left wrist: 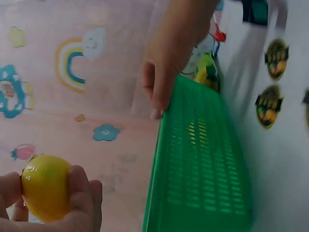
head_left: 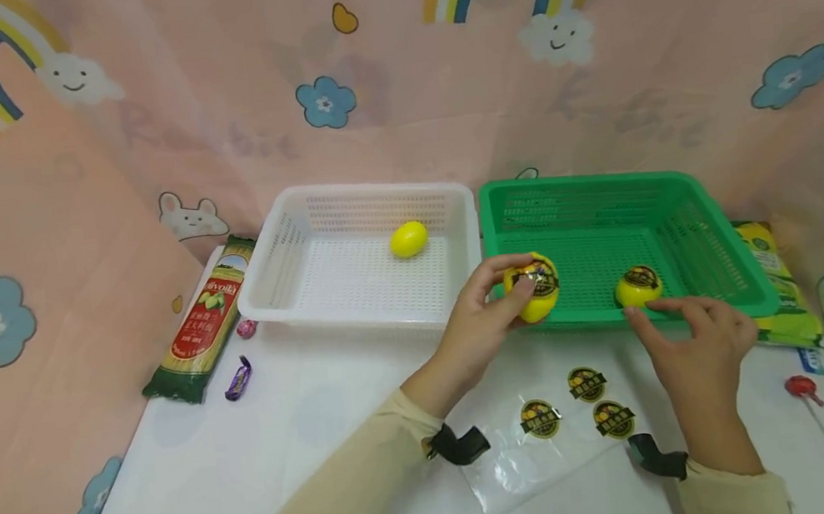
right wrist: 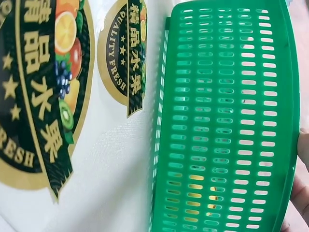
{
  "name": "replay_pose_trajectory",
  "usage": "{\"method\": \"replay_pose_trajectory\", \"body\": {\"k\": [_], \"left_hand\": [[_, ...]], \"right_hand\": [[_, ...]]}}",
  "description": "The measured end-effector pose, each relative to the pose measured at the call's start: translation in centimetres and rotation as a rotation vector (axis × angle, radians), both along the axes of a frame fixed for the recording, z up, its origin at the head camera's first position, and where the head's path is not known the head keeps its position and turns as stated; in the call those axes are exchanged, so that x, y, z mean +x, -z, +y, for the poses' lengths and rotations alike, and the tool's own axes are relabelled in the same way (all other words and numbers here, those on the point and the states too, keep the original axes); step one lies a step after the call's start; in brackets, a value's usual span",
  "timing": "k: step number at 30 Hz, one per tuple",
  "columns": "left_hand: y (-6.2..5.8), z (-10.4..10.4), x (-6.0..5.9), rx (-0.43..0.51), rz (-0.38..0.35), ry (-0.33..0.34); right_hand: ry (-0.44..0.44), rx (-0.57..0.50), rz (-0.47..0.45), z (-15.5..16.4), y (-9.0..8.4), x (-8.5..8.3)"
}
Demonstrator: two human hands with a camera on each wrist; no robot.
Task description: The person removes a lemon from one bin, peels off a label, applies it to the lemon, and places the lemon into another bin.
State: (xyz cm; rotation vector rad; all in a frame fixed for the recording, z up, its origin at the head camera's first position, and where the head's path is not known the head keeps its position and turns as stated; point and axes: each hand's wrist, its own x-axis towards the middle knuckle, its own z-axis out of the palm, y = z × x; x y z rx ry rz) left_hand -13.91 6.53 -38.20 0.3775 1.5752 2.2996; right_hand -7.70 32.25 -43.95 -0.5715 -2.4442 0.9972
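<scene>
My left hand (head_left: 474,317) grips a yellow lemon (head_left: 543,302) between thumb and fingers, above the front left corner of the green basket (head_left: 578,183). A black and gold fruit sticker shows on this lemon in the head view; its plain yellow side (left wrist: 47,188) faces the left wrist camera. My right hand (head_left: 704,352) is at the basket's front rim, thumb and forefinger extended, apparently touching it. Just behind those fingertips, a second lemon (head_left: 636,292) with a similar sticker lies inside the basket. In the right wrist view, only parts of the fingers (right wrist: 303,152) show past the rim.
Left of the green basket stands a white basket (head_left: 358,317) holding a lemon (head_left: 408,240). Several stickers (head_left: 540,418) lie on a clear sheet (head_left: 510,473) in front. A pasta packet (head_left: 204,325), wrapped candy (head_left: 239,379), a red lollipop (head_left: 803,386) and green-yellow packet (head_left: 780,285) flank the baskets.
</scene>
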Motion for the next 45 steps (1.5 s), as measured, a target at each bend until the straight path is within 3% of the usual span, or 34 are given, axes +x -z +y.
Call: {"method": "replay_pose_trajectory", "body": {"k": [3, 8, 11, 15, 21, 25, 29, 32, 37, 40, 43, 45], "left_hand": [[-0.4, 2.6, -2.9, -0.058, 0.021, 0.043], [0.4, 6.2, -7.1, -0.154, -0.048, 0.094], [1.2, 8.0, -8.7, -0.222, -0.104, 0.082], [2.3, 9.7, -9.7, -0.358, -0.141, 0.058], [3.1, 10.8, -10.0, -0.632, -0.103, 0.076], [3.0, 11.1, -10.0, -0.701, -0.109, 0.103], [3.0, 11.2, -9.9, -0.747, -0.052, 0.118], [2.9, 10.9, -9.6, -0.703, -0.004, 0.153], [2.7, 10.1, -8.4, -0.477, 0.005, 0.184], [2.1, 8.7, -7.3, -0.436, 0.124, 0.193], [0.9, 6.0, -6.0, -0.486, 0.3, 0.179], [0.1, 3.8, -5.3, -0.503, 0.376, 0.139]], "right_hand": [[0.002, 0.004, -0.012, 0.0, 0.1, -0.1], [-0.017, 0.036, 0.026, 0.0, 0.2, -0.3], [-0.021, 0.035, 0.022, 0.1, 0.2, -0.3], [-0.014, 0.017, -0.009, 0.2, 0.1, -0.1], [-0.018, 0.032, -0.005, 0.1, 0.0, 0.0], [-0.009, 0.033, -0.032, 0.2, -0.2, -0.1], [-0.014, 0.025, -0.032, 0.3, -0.1, -0.1], [-0.017, 0.01, -0.04, 0.3, 0.0, -0.1], [-0.008, -0.004, -0.097, 0.3, -0.2, 0.1], [-0.022, 0.008, -0.113, 0.3, -0.4, 0.2], [-0.035, 0.013, -0.146, 0.4, -0.7, 0.1], [-0.033, 0.013, -0.155, 0.5, -0.9, 0.0]]}}
